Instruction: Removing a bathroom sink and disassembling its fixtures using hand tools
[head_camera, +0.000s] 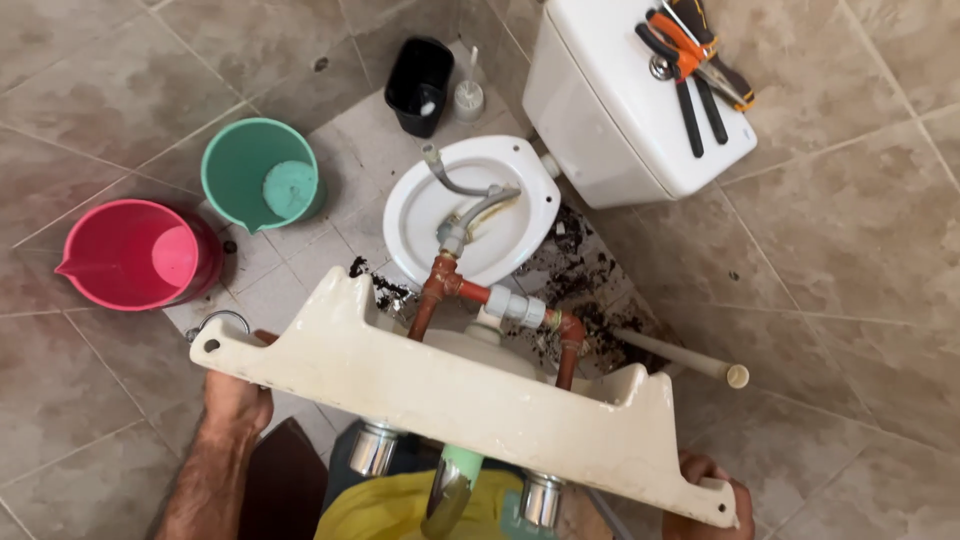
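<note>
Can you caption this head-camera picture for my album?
Both hands, left hand and right hand, hold a cream washbasin above a toilet bowl.

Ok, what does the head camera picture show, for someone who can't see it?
Two hands, left and right, hold a cream sink above a tiled floor. Below sit a toilet, a pink bucket and a green bucket.

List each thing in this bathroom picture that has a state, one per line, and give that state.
Washbasin: off the wall, tilted, held at both ends.
Left hand: gripping the basin's left end.
Right hand: gripping its right end.
Pink bucket: upright.
Green bucket: upright.
Toilet cistern: lid on, pliers lying on it.
Toilet bowl: open, hoses across it.
</note>
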